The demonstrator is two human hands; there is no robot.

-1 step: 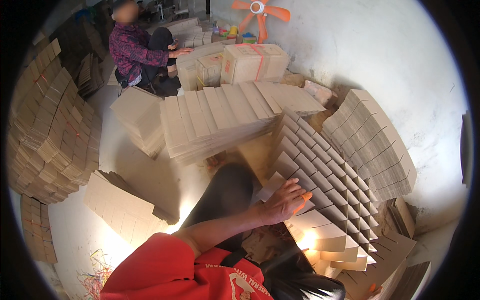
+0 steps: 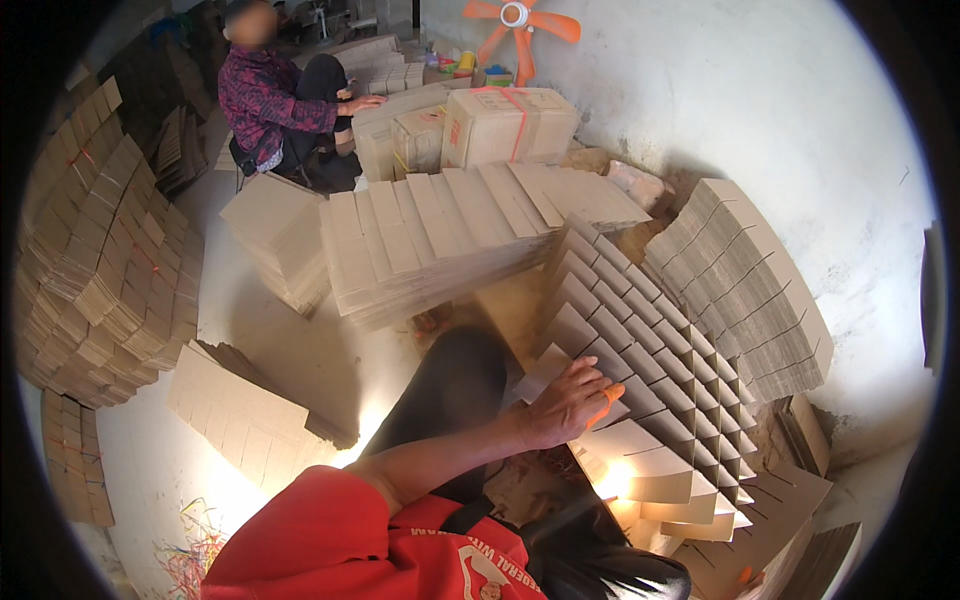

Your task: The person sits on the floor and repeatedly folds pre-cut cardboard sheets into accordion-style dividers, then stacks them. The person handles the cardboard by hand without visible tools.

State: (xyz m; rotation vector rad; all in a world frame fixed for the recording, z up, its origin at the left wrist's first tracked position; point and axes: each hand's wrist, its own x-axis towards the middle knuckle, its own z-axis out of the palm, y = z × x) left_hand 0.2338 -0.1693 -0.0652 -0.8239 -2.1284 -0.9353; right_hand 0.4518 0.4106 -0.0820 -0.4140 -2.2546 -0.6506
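My left hand reaches across to the near left edge of a cardboard partition grid, made of slotted strips crossing each other. Its fingers are bent and closed on a cardboard strip there; an orange cover sits on one finger. Only a sliver of my right hand shows at the lower edge, also with a bit of orange on it. That hand lies by a slotted cardboard sheet below the grid, and most of its fingers are hidden.
Flat cardboard sheets lie stacked ahead, with a taped carton behind. A slotted stack leans near the wall. Tied bundles rise at left; loose sheets lie nearer. Another person sits at the far left. An orange fan stands behind.
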